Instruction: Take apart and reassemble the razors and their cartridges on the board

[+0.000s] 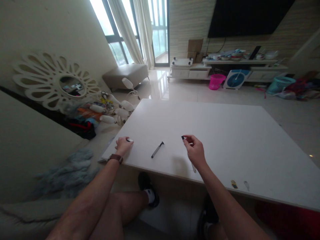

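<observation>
My left hand (122, 146), with a brown watch strap on its wrist, rests at the left side of the white table (220, 130). Its fingers are closed around a small white object (129, 140) of unclear kind. Just above the tabletop, my right hand (195, 150) pinches a small black block-like piece (182, 137) between thumb and fingertips. Between the two hands lies a grey and black pen (157, 150), slanted on the table. A thin white strip (194, 168) shows partly from beneath my right wrist.
Near the front edge lie a small yellow figure piece (234, 184) and a small pale loop-shaped item (246, 185). A lamp with white shades (122, 111) stands by the left edge. Beyond the table are a pink basket (216, 82) and a blue-and-white fan (235, 79).
</observation>
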Motion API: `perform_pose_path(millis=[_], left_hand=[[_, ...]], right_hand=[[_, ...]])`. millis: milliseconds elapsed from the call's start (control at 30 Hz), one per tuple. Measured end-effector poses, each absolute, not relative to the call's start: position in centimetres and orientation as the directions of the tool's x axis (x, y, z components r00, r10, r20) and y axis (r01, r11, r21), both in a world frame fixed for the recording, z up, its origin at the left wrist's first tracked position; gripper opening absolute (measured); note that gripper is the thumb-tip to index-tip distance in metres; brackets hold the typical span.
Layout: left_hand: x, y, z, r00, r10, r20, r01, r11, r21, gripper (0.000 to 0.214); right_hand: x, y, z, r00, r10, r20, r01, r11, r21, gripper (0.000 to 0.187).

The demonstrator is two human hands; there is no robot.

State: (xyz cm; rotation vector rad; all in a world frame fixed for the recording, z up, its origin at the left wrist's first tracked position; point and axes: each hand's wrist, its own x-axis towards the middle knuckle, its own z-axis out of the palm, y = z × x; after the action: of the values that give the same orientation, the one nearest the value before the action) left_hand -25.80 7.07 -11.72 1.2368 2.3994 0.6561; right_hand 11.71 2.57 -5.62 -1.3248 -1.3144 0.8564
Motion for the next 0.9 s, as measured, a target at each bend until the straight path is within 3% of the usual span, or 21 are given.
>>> perform_pose_path(millis=[233, 333, 400, 500, 600, 767, 900], left_hand=[[-25.8, 6.2, -13.4, -0.555, 0.824, -0.117, 0.769, 0.561, 0.306, 0.045], [-24.7, 6.9, -12.8, -0.545, 0.829, -0.128, 0.781, 0.557, 0.283, 0.053], [-22.9, 7.5, -12.3, -0.488, 0.86, -0.149, 0.794, 0.508, 0.334, 0.054], [-18.6, 8.0, -12.2, -0.28, 0.93, -0.239, 0.798, 0.363, 0.48, 0.037], [-14.1, 7.4, -13.0, -0.134, 0.953, -0.271, 0.79, 0.268, 0.552, 0.03], [-10.1, 5.8, -13.0, -0.051, 0.973, -0.224, 0.783, 0.179, 0.596, 0.011], [-8.1, 5.0, -10.7, 0.037, 0.981, -0.189, 0.735, 0.101, 0.67, 0.008]], right_hand=[[12.4, 2.3, -4.8, 0.156, 0.968, 0.197, 0.269, 0.15, -0.951, 0.03], [12.5, 2.1, -4.2, 0.177, 0.966, 0.191, 0.261, 0.141, -0.955, 0.03], [12.7, 1.9, -3.7, 0.187, 0.964, 0.188, 0.257, 0.137, -0.957, 0.029], [12.9, 1.4, -3.0, 0.187, 0.964, 0.191, 0.279, 0.134, -0.951, 0.027], [13.2, 0.5, -2.4, 0.189, 0.959, 0.211, 0.312, 0.145, -0.939, 0.023], [14.1, -1.2, -1.8, 0.189, 0.943, 0.275, 0.36, 0.194, -0.913, 0.019], [15.2, -2.2, -1.9, 0.209, 0.938, 0.277, 0.378, 0.183, -0.907, 0.016]])
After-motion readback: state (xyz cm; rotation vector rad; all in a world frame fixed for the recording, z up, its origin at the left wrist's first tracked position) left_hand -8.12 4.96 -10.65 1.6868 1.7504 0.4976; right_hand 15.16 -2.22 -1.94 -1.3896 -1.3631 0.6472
